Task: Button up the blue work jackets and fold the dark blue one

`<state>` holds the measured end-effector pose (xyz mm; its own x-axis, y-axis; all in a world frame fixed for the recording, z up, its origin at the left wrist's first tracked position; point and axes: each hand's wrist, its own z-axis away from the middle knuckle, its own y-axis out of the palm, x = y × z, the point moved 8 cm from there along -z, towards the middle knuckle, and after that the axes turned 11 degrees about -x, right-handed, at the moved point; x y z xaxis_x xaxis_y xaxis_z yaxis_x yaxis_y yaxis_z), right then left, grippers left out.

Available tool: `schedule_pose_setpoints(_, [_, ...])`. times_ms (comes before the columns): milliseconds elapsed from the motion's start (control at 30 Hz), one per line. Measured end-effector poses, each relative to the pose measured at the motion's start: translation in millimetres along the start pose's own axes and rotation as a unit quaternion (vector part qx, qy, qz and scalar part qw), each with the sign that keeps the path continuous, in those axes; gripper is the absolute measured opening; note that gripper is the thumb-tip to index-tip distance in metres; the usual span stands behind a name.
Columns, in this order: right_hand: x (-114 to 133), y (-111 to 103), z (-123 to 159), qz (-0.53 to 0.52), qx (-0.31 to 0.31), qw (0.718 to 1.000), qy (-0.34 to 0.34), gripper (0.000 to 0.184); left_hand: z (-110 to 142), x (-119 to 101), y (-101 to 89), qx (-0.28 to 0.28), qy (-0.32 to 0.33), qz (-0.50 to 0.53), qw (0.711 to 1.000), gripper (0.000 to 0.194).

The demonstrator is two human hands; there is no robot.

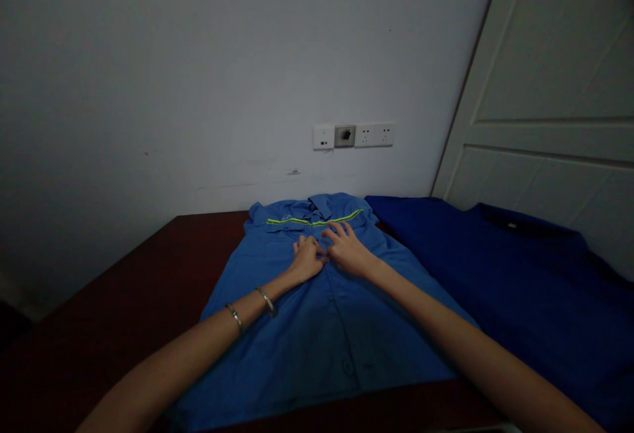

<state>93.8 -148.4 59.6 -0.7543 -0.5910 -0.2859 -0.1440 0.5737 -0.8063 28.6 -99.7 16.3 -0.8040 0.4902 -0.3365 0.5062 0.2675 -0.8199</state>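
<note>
A blue work shirt [292,327] lies front up on the dark red table, its collar away from me. A yellow-green stripe crosses its chest, and its front edges meet along the middle. At that front opening, just below the stripe, my left hand [308,259] pinches the cloth with bent fingers. Close beside it, my right hand [348,249] grips at the same opening with thumb and forefinger, its other fingers raised and bent. The small spot between the fingertips is partly hidden. Near the hem a button [349,367] shows. Two bracelets [266,301] circle my left forearm.
On the right lies a darker blue garment [475,268] beside the shirt. The dark red tabletop [148,274] shows at left. Behind stands a pale wall [222,90] with a row of sockets [374,134]. A white panelled door [555,90] is at right.
</note>
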Motion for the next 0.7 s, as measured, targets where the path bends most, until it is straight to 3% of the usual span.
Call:
schedule_pose_setpoints(333, [-11,2,6,-0.037,-0.052,0.998,0.029,0.015,2,-9,-2.4,0.020,0.086,0.004,0.996,0.022])
schedule_pose_setpoints(700, [-19,6,16,-0.127,-0.137,0.982,0.043,0.010,-4,17,9.9,0.009,0.011,0.135,0.991,0.018])
